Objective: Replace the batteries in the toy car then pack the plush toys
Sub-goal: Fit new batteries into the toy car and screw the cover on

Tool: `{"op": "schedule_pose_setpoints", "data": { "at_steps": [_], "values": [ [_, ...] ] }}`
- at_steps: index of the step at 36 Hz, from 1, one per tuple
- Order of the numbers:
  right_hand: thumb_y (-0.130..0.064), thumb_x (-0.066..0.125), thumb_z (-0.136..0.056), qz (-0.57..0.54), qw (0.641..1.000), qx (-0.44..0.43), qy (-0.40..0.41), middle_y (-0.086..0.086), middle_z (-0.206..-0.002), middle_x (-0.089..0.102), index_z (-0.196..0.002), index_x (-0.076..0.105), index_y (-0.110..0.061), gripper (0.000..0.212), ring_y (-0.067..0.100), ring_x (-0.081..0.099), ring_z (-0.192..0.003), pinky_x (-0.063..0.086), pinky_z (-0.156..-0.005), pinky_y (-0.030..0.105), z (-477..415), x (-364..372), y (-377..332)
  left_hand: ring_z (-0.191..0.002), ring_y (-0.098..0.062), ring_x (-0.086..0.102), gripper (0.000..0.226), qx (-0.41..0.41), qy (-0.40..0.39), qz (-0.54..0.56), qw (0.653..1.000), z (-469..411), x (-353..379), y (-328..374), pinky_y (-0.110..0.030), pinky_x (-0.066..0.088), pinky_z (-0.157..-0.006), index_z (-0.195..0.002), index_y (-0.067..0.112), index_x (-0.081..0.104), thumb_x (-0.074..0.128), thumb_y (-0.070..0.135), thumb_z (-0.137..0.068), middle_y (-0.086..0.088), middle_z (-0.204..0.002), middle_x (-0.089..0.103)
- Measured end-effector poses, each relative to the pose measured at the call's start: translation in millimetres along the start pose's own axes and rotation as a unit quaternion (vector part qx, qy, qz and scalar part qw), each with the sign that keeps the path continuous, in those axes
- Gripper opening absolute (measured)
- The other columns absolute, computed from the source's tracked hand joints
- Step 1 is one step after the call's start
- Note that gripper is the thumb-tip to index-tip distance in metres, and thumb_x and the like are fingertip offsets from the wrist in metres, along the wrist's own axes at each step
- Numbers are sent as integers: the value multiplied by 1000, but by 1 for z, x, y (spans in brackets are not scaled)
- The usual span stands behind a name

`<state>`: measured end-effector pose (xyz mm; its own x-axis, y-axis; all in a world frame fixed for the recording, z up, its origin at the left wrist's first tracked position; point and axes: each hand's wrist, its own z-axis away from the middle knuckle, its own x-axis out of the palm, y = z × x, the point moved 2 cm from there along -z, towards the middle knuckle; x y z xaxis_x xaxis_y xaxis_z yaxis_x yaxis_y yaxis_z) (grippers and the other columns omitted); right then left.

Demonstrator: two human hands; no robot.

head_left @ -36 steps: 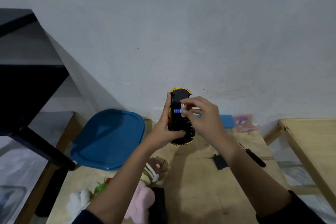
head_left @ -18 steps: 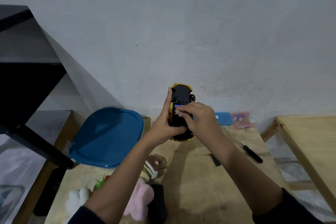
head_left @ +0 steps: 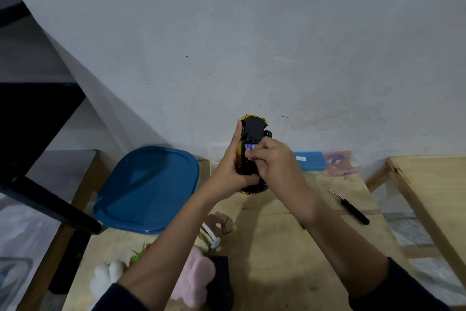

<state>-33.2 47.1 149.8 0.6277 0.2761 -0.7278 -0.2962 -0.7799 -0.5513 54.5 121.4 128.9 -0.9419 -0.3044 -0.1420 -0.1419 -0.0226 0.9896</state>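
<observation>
**Both hands on the toy car, battery at the underside bay**

Yellow plastic toy car with a black underside (head_left: 253, 131) is held up off the table, standing on end, underside to the camera, white wall behind. Left hand (head_left: 227, 172) grips the car's left side: fingers run up along the edge, thumb wraps across the lower underside. Right hand (head_left: 276, 165) comes in from the car's right with fingers curled tight. Its fingertips (head_left: 252, 157) are on a small blue-and-white battery (head_left: 249, 146) in the bay mid-underside. Pinching or pushing, cannot tell. Most of the battery is hidden by the fingers.

Around the car:
- **Below:** light wooden worktop (head_left: 277, 247).
- **Lower left:** blue rounded-square plastic lid (head_left: 148, 189) on the worktop corner.
- **Right, at the wall:** flat blue rectangular case (head_left: 311, 160), with a pink clear packet (head_left: 338, 163) just beside it.
- **Lower right:** small black-handled screwdriver (head_left: 350, 207) lying on the worktop, apart from both hands.
- **Below, partly under the left forearm:** loose heap of plush toys, namely a brown plush (head_left: 214, 225), pink fluffy plush (head_left: 196, 278), white fluffy plush (head_left: 106, 278) and a bit of green plush (head_left: 137, 256).
- **Touching the pink one:** a black object (head_left: 223, 283), cannot tell what.
- **Far right:** second light wooden table (head_left: 433, 184).
- **Far left:** black shelf frame (head_left: 37, 114).
</observation>
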Motion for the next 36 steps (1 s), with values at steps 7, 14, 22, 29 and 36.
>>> {"op": "schedule_pose_setpoints", "data": {
  "at_steps": [7, 14, 22, 29, 36],
  "values": [
    [3, 67, -78, -42, 999, 10, -7, 14, -84, 69, -83, 75, -3, 11, 30, 65, -77, 54, -74, 35, -11, -1, 12, -83, 1, 62, 113, 5, 0, 16, 1000, -3, -4, -8, -17, 48, -71, -138, 47, -12, 59, -17, -78, 5, -118, 52],
    [4, 68, -76, -55, 998, 31, 7, 14, -75, 67, -78, 76, -2, 10, 28, 62, -69, 49, -67, 28, -12, 20, 23, -81, 7, 60, 113, 7, -9, 6, 1000, -8, -4, -19, -14, 48, -70, -138, 41, -14, 57, -22, -76, -2, -119, 48],
    [-1, 75, -73, -200, 974, 106, -25, 2, -78, 70, -83, 76, -7, 12, 7, 65, -75, 53, -74, 17, -8, 35, 53, -87, -3, 60, 114, -39, 6, -5, 999, -14, -10, -46, -20, 51, -75, -141, 41, -13, 61, -17, -76, -1, -128, 48],
    [-2, 72, -76, -173, 955, 238, 40, 4, -82, 70, -86, 74, -4, 10, -2, 62, -70, 46, -69, 4, 3, 43, 123, -103, -5, 61, 114, -97, 71, 22, 993, -22, -30, -72, -21, 50, -83, -143, 47, -9, 61, -15, -78, 12, -130, 49],
    [2, 61, -82, 20, 968, 226, -105, 11, -106, 66, -106, 68, -5, 26, 23, 60, -98, 43, -89, 25, 33, 59, 182, -92, 8, 62, 113, -127, 77, 34, 988, -28, -37, -90, -12, 50, -73, -145, 40, -10, 60, -18, -78, 23, -120, 48]
  ]
}}
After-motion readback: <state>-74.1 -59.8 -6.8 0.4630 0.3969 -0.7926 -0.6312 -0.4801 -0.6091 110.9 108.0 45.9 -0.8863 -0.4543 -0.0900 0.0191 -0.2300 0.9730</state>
